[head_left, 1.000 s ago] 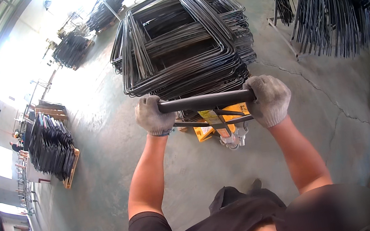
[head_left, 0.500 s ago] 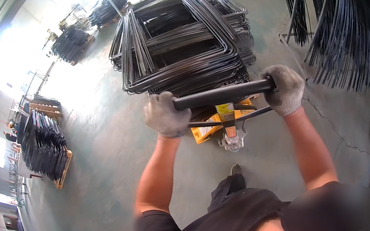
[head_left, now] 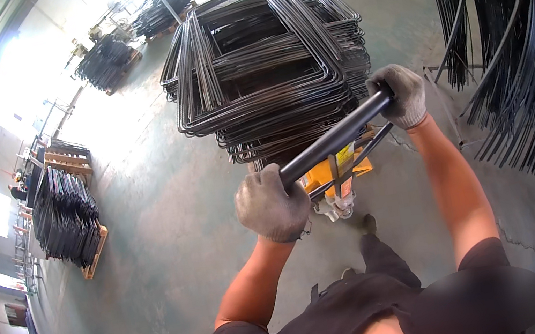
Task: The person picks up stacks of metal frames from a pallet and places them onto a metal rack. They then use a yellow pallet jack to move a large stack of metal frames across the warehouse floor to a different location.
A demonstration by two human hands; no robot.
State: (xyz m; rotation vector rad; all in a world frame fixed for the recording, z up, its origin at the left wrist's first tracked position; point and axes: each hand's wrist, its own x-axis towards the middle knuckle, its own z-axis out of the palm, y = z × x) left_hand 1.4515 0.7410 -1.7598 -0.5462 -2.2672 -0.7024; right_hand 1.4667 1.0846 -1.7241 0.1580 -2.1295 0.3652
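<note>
Both my hands wear grey work gloves and grip the black handle bar (head_left: 337, 137) of a yellow pallet jack (head_left: 317, 176). My left hand (head_left: 272, 203) wraps the near left end; my right hand (head_left: 400, 95) is closed round the far right end. The bar slants, its right end farther from me. Just beyond it rises a tall stack of dark bent metal frames (head_left: 328, 61), rectangular with rounded corners, piled in layers. The stack hides most of the jack's body and whatever bears the load.
Long dark rods hang on a rack (head_left: 462, 21) at the right. On the left, a bundle of dark metal parts (head_left: 65, 218) stands on a wooden pallet (head_left: 96, 252). More dark piles (head_left: 107, 63) lie at the far left. Grey floor (head_left: 155, 256) spreads between them.
The handle bar has swung from level to slanted: my left hand came nearer and rightward, my right hand went slightly farther away. The right-hand rack shifted rightward and nearer in view. My feet have stepped.
</note>
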